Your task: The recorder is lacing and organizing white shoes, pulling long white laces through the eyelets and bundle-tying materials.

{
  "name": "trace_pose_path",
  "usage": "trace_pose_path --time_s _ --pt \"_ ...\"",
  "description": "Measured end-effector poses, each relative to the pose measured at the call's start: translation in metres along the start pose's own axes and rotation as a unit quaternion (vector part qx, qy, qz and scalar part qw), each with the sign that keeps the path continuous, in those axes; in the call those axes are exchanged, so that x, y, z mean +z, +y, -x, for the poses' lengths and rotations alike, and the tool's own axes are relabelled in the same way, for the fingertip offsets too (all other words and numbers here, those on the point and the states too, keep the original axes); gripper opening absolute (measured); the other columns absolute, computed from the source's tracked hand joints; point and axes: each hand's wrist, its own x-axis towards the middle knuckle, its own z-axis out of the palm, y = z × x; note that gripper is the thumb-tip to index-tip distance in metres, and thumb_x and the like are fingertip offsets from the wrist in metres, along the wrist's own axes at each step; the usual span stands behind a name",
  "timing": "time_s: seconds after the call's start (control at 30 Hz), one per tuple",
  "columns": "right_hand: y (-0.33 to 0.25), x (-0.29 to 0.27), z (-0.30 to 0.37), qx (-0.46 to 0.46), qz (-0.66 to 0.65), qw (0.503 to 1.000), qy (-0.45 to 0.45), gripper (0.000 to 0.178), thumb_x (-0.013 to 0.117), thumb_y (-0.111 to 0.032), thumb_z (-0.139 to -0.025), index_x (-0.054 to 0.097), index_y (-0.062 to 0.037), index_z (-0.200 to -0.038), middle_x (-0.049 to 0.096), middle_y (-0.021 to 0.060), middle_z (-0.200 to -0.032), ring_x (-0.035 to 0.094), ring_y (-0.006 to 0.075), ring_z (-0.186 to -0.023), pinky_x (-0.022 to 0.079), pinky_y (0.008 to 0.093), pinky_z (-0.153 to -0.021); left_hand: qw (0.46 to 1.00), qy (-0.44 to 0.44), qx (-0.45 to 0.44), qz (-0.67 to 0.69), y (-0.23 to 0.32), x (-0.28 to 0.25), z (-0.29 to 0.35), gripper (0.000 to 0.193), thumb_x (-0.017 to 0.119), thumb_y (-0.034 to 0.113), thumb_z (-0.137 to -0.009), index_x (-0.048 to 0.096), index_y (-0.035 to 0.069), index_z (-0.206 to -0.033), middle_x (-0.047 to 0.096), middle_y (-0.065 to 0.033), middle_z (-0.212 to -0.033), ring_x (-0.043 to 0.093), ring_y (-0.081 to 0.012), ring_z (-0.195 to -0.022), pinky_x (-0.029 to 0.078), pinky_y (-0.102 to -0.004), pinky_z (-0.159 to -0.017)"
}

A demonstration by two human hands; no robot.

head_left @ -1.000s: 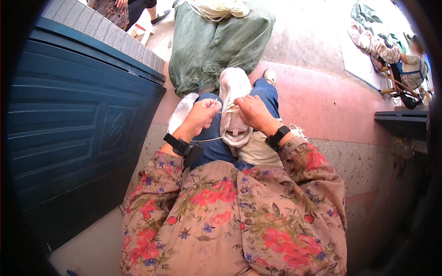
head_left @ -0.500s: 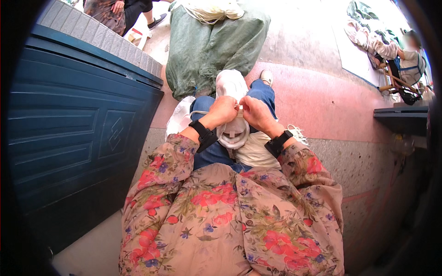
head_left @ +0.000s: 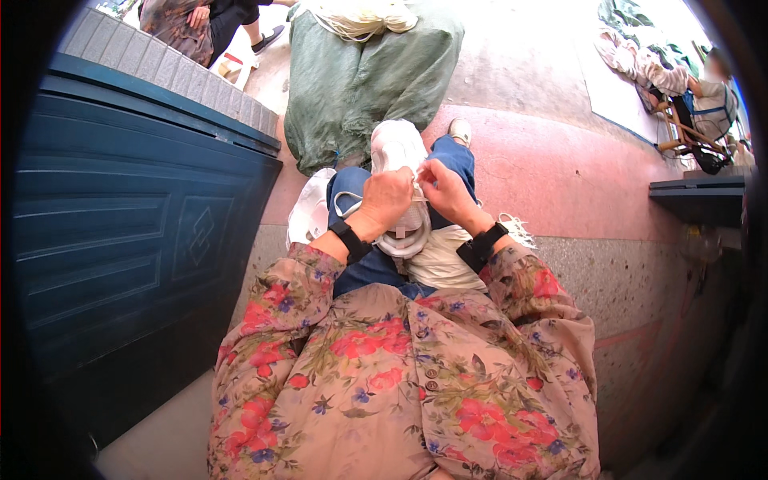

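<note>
A white sneaker (head_left: pixel 398 146) rests between my knees, its toe pointing away from me and its padded collar nearest me. My left hand (head_left: pixel 388 198) is closed at the shoe's lacing area, and a pale shoelace (head_left: pixel 342 210) loops out on its left side. Across the tongue, my right hand (head_left: pixel 446 194) has its fingers pinched together near the eyelets. The lace end between those fingers is too small to see clearly. Cream-coloured strands, like a bundle of laces (head_left: pixel 446 262), lie by my right thigh. Both wrists wear black bands.
A big green sack (head_left: pixel 364 92) stands ahead, with a pale lace bundle (head_left: pixel 360 18) on top. Something white (head_left: pixel 308 210) lies beside my left knee. A blue panelled door (head_left: pixel 120 232) is at left. Other people sit at far left and far right. A dark ledge (head_left: pixel 700 196) juts in at right.
My left hand has turned and closed more fully over the lacing. The lace on its left now bows into a loop. My right hand has shifted only slightly.
</note>
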Motion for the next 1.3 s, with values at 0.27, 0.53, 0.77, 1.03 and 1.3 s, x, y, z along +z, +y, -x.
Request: trace_pose_path --time_s 0.27,0.53,0.77,1.03,1.3 --pt "-0.001 -0.002 -0.014 0.066 -0.138 0.975 -0.162 0.016 0.052 -0.002 -0.081 0.052 -0.0005 -0.096 0.056 0.0028 -0.083 0.051 0.0071 -0.077 0.042 0.0219 -0.067 0.998 0.04 0.038 0.009 -0.008 0.003 0.011 0.008 0.056 0.011 -0.073 0.057 0.004 -0.076 0.057 -0.015 -0.061 0.058 -0.0316 -0.06 0.046 -0.0396 -0.052" --pt "0.0 -0.005 -0.012 0.135 -0.261 0.94 -0.171 0.016 0.055 -0.004 -0.081 0.053 -0.0004 -0.096 0.056 0.0004 -0.083 0.051 0.0059 -0.074 0.043 0.0195 -0.066 0.952 -0.068 -0.138 0.265 -0.027 -0.026 0.007 0.014 0.053 0.014 -0.08 0.058 0.001 -0.084 0.059 -0.0085 -0.071 0.059 -0.0225 -0.06 0.045 -0.0316 -0.051" --pt "0.001 -0.006 -0.014 0.218 -0.271 0.919 -0.188 0.016 0.058 -0.003 -0.077 0.053 -0.0002 -0.092 0.055 0.0 -0.078 0.051 0.0056 -0.071 0.042 0.0197 -0.059 0.703 0.075 -0.249 0.662 -0.034 -0.188 0.011 0.02 0.046 0.024 -0.089 0.053 0.006 -0.097 0.043 0.0009 -0.06 0.047 -0.0105 -0.058 0.042 -0.0259 -0.059" --pt "-0.017 0.002 -0.001 -0.052 0.173 0.982 -0.054 0.011 0.053 -0.012 -0.073 0.053 -0.0036 -0.081 0.058 0.0145 -0.076 0.056 0.0343 -0.073 0.043 0.0402 -0.066 0.816 0.043 -0.071 0.573 -0.019 -0.285 0.064 0.027 0.041 0.025 -0.092 0.05 0.002 -0.102 0.026 0.0066 -0.048 0.024 -0.0027 -0.042 0.022 -0.0189 -0.041" --pt "-0.025 -0.012 0.019 0.041 0.266 0.954 -0.134 0.02 0.05 -0.022 -0.08 0.059 -0.0052 -0.086 0.061 0.0153 -0.078 0.058 0.0324 -0.078 0.04 0.0448 -0.067 0.914 -0.117 -0.184 0.342 -0.067 -0.111 0.072 0.019 0.052 0.016 -0.085 0.059 0.002 -0.095 0.054 0.0032 -0.076 0.045 -0.0043 -0.063 0.038 -0.0195 -0.055"
